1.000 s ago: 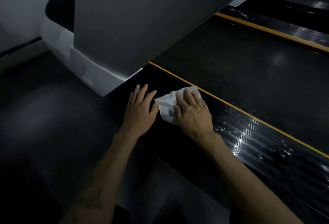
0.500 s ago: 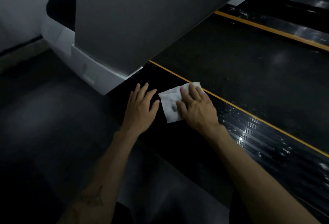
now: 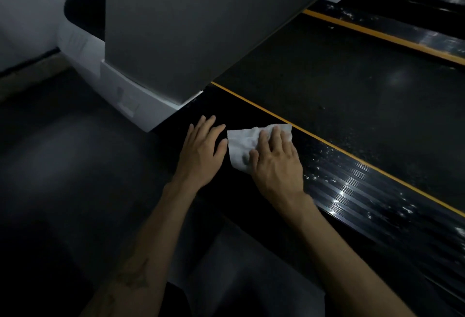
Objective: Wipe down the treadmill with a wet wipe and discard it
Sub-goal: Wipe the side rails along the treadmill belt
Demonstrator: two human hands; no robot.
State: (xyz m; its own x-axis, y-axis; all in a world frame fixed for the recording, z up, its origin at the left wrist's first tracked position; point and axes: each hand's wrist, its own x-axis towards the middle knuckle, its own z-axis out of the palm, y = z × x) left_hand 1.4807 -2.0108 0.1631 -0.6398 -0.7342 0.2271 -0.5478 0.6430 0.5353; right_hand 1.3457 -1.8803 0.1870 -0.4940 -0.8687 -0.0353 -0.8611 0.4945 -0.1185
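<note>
The treadmill fills the right half: a ribbed black side rail (image 3: 357, 191) with an orange stripe, and the dark belt (image 3: 339, 95) beyond it. A white wet wipe (image 3: 242, 144) lies crumpled on the near end of the rail. My right hand (image 3: 276, 163) presses flat on the wipe, fingers spread over its right part. My left hand (image 3: 203, 150) rests flat on the rail just left of the wipe, holding nothing. Wet droplets shine on the rail to the right of my right hand.
A grey upright post (image 3: 188, 27) of the treadmill rises just beyond my hands, on a white base cover (image 3: 130, 100). The dark floor (image 3: 63, 165) spreads to the left. A second orange-striped rail (image 3: 392, 37) runs along the belt's far side.
My right hand has slid the wipe slightly to the right along the rail, away from the left hand. The left hand has stayed in place.
</note>
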